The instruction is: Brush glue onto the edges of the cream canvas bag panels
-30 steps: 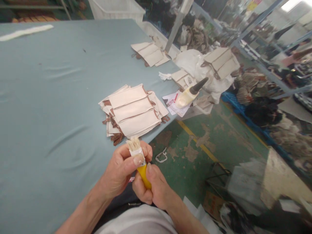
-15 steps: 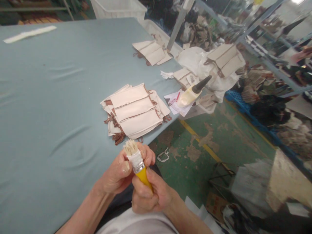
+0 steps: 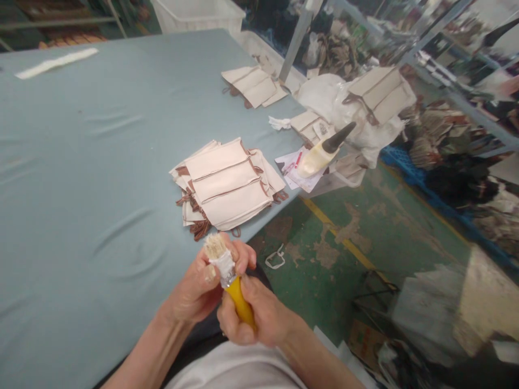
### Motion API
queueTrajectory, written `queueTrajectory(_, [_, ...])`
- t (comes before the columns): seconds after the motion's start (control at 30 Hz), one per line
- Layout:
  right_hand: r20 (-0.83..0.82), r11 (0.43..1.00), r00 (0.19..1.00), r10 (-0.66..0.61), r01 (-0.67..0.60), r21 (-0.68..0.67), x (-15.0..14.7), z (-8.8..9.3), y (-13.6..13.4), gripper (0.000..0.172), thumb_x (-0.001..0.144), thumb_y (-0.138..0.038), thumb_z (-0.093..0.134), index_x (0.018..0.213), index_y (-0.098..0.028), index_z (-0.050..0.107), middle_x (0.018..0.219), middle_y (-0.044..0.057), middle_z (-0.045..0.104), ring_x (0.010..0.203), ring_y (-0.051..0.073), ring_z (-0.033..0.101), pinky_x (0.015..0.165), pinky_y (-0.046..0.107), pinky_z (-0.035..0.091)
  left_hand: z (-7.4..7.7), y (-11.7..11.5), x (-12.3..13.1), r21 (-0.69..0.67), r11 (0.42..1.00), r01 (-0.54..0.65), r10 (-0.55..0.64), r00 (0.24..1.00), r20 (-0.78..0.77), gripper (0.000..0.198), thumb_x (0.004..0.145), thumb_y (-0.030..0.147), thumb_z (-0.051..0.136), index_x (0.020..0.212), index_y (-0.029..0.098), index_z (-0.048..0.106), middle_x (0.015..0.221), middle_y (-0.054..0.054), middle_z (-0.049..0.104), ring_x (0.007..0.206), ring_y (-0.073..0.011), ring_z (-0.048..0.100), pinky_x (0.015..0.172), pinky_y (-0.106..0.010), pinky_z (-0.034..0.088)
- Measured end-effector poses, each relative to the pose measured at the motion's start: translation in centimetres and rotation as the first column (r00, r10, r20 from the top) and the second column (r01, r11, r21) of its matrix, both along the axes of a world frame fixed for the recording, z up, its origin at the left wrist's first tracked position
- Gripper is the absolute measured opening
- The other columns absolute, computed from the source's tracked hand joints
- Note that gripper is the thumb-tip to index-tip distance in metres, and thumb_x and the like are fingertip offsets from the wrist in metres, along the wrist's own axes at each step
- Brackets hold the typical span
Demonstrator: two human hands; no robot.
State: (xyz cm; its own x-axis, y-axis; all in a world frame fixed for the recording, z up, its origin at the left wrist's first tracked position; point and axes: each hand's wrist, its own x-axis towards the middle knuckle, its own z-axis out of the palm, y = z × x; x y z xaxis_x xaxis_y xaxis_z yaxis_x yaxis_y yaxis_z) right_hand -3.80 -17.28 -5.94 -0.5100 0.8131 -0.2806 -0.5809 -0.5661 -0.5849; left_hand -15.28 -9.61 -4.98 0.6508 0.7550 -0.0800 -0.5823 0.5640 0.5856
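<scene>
Close to my body I hold a paintbrush (image 3: 240,305) with a yellow handle, its bristles pointing up and away from me. White wrapping covers the base of the bristles above the metal ferrule. My right hand (image 3: 259,310) is closed round the handle. The fingers of my left hand (image 3: 203,283) curl round the wrapped part, with the thumb on the near side. Just beyond the brush, a stack of cream fabric pieces (image 3: 229,183) with brown cords lies on the table (image 3: 121,162) near its edge.
A pale bottle with a dark nozzle (image 3: 320,156) lies on papers at the table's right corner. More cream pieces (image 3: 251,86) are behind it. A white strip (image 3: 57,63) lies far left. A white bin (image 3: 198,16) stands beyond the table; green floor (image 3: 324,248) shows at right.
The yellow handle shows more now, as my right hand has shifted slightly on it. My left hand stays at the wrapped part. The view has moved a little.
</scene>
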Motion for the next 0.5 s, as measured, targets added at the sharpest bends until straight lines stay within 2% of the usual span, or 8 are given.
queueTrajectory(0.1, [0.248,0.987,0.959,-0.134,0.151,-0.051,0.3,1.0,0.0,0.078,0.086,-0.097,0.059,0.071,-0.02,0.059,0.047,-0.01,0.038,0.038,0.006,0.025,0.039,0.023,0.019,0.1,0.1,0.0,0.009,0.999,-0.044,0.044,0.996,-0.082,0.044,0.079,0.06,0.095,0.088,0.023,0.074,0.078,0.0,0.059,0.088,-0.0209,0.06,0.085,-0.031,0.05])
queueTrajectory(0.2, [0.432,0.961,0.86,-0.27,0.269,0.066,0.1,1.1,-0.5,0.073,0.084,-0.092,0.069,0.079,-0.02,0.061,0.049,-0.011,0.036,0.043,0.006,0.026,0.043,0.024,0.019,0.1,-0.1,0.2,-0.006,0.996,-0.093,0.091,0.988,-0.129,0.045,0.077,0.06,0.096,0.085,0.023,0.073,0.078,0.0,0.058,0.088,-0.0212,0.06,0.085,-0.032,0.05])
queueTrajectory(0.33, [0.575,0.933,0.736,-0.358,0.259,0.25,-0.2,0.5,-1.1,0.069,0.095,-0.088,0.059,0.076,-0.021,0.06,0.053,-0.006,0.037,0.055,0.011,0.039,0.049,0.025,0.025,0.1,-0.6,0.4,-0.017,0.997,-0.079,0.077,0.99,-0.115,0.045,0.077,0.059,0.096,0.086,0.023,0.071,0.079,0.0,0.057,0.09,-0.0217,0.061,0.085,-0.031,0.051])
queueTrajectory(0.5, [0.584,0.926,0.723,-0.369,0.23,0.3,-0.1,0.7,-1.2,0.07,0.098,-0.087,0.054,0.072,-0.022,0.055,0.053,-0.006,0.038,0.052,0.011,0.038,0.05,0.026,0.029,0.0,-0.9,0.4,-0.011,0.998,-0.068,0.068,0.996,-0.055,0.041,0.08,0.056,0.095,0.091,0.024,0.071,0.079,0.001,0.057,0.088,-0.0197,0.06,0.086,-0.03,0.05])
